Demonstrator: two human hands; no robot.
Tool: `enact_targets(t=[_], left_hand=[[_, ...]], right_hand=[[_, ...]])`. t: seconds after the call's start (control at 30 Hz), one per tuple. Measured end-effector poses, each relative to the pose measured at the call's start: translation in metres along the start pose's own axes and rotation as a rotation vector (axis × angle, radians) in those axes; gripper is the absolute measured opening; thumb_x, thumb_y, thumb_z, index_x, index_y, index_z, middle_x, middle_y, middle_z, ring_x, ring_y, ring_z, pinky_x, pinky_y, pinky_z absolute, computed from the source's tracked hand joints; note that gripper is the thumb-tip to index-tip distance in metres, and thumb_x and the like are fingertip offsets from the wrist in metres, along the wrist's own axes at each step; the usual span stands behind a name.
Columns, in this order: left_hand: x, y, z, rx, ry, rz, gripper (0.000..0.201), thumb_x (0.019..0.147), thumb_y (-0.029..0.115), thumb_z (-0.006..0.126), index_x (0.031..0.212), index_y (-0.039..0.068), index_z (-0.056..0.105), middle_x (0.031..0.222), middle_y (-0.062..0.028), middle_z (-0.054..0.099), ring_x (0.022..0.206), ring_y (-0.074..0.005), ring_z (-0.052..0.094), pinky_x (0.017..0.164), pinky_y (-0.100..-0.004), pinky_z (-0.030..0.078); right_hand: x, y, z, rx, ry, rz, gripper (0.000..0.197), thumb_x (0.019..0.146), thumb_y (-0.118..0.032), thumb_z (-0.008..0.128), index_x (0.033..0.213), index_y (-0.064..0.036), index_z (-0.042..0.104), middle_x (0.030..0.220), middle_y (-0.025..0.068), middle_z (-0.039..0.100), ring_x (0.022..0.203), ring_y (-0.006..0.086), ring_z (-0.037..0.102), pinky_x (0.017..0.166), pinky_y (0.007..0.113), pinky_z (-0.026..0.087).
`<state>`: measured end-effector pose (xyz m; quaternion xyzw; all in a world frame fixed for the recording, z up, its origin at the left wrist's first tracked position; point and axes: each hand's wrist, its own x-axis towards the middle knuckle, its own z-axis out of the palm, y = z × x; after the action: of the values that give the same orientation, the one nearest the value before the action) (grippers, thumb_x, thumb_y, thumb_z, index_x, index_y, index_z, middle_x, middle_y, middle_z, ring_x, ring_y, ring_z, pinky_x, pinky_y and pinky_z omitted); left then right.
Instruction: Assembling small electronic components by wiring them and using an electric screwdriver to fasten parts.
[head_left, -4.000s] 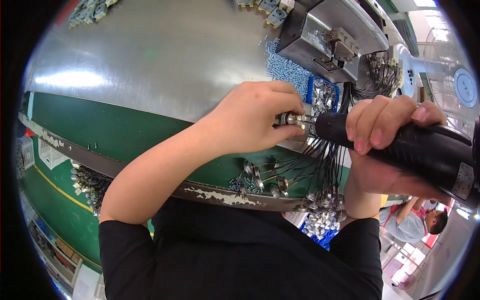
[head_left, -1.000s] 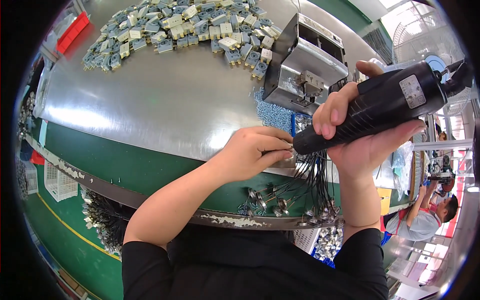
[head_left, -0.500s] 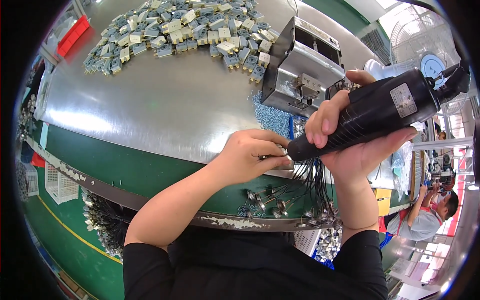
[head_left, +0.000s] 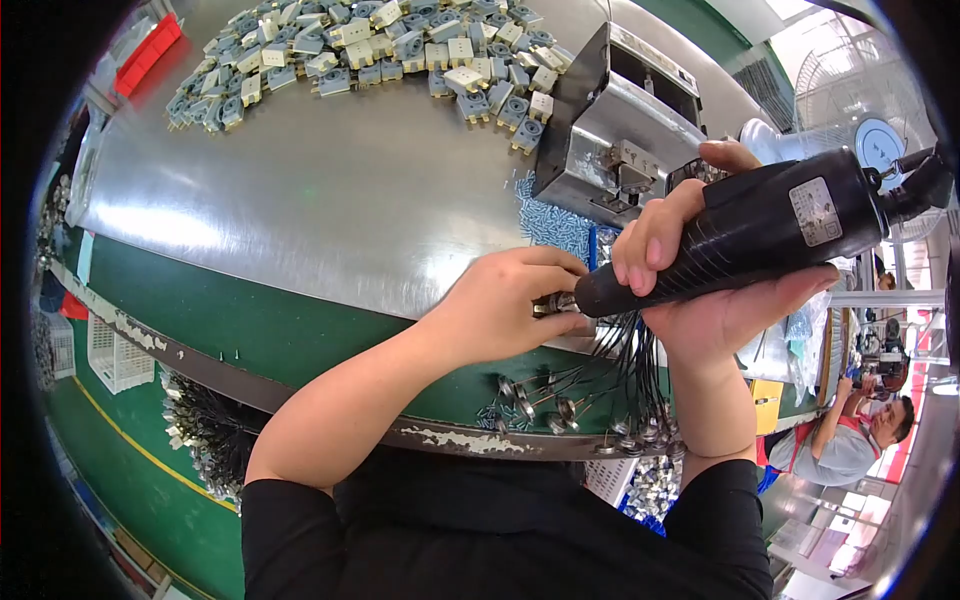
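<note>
The left hand [head_left: 500, 305] is pinched tightly on a small metal part [head_left: 556, 303] right at the nose of the black power screwdriver [head_left: 745, 230]; thumb and fingers cover most of the part, and where the tool's bit meets it cannot be made out. The right hand [head_left: 705, 315] is wrapped around the screwdriver's body, which hides part of the palm. Below the screwdriver's nose hang black wires [head_left: 637, 360], too tangled to follow singly. Just above the nose, a blue tray [head_left: 592, 248] is mostly hidden, and loose bluish screws [head_left: 550, 225] lie to its upper left. Beyond the screwdriver stands a steel box [head_left: 625, 130]; well to its upper left, a pile of grey and cream blocks [head_left: 370, 48] is cut off by the top edge.
</note>
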<state>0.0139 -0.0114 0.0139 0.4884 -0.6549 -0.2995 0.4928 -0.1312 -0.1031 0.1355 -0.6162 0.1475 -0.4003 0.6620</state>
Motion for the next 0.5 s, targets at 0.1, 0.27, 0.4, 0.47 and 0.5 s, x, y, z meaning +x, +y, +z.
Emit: enact_targets(t=[0.1,0.27,0.4,0.47,0.5], left_hand=[[0.0024,0.0005,0.0017,0.010,-0.009,-0.004,0.028,0.085,0.023,0.089,0.099,0.002,0.078,0.120,-0.0082,0.076,0.096,-0.0291,0.076,0.084,-0.0390,0.062],[0.0035,0.0031,-0.0006,0.046,-0.060,-0.068,0.028,0.086,0.027,0.087,0.096,0.003,0.076,0.122,-0.0067,0.076,0.096,-0.0292,0.075,0.084,-0.0402,0.062],[0.0033,0.0035,-0.0005,0.056,-0.076,-0.095,0.029,0.087,0.028,0.087,0.098,0.003,0.076,0.122,-0.0067,0.076,0.098,-0.0293,0.075,0.085,-0.0406,0.061],[0.0036,0.0033,-0.0005,0.044,-0.074,-0.093,0.029,0.087,0.028,0.087,0.098,0.003,0.076,0.123,-0.0068,0.075,0.099,-0.0298,0.075,0.086,-0.0408,0.061],[0.0033,0.0029,-0.0003,0.044,-0.073,-0.093,0.029,0.087,0.028,0.087,0.098,0.003,0.076,0.123,-0.0068,0.075,0.099,-0.0298,0.075,0.086,-0.0408,0.061]], right_hand=[[0.0003,0.0006,-0.0002,-0.039,0.014,0.011,0.126,0.079,-0.105,0.043,0.153,-0.0033,0.040,0.076,0.0079,0.056,0.055,0.0203,0.054,0.057,0.038,0.048],[0.0017,0.0035,-0.0005,-0.019,0.019,0.017,0.127,0.078,-0.106,0.043,0.153,-0.0028,0.040,0.076,0.0080,0.056,0.055,0.0218,0.054,0.057,0.039,0.047],[0.0008,0.0030,0.0036,-0.084,0.058,0.032,0.129,0.077,-0.107,0.043,0.153,-0.0029,0.040,0.075,0.0082,0.055,0.055,0.0226,0.054,0.057,0.039,0.047],[0.0000,0.0046,0.0031,-0.070,0.056,0.033,0.129,0.076,-0.107,0.043,0.152,-0.0027,0.040,0.075,0.0083,0.055,0.055,0.0227,0.054,0.057,0.039,0.047],[-0.0004,0.0052,0.0028,-0.056,0.054,0.034,0.130,0.076,-0.108,0.043,0.152,-0.0025,0.041,0.074,0.0084,0.055,0.055,0.0228,0.055,0.056,0.039,0.047]])
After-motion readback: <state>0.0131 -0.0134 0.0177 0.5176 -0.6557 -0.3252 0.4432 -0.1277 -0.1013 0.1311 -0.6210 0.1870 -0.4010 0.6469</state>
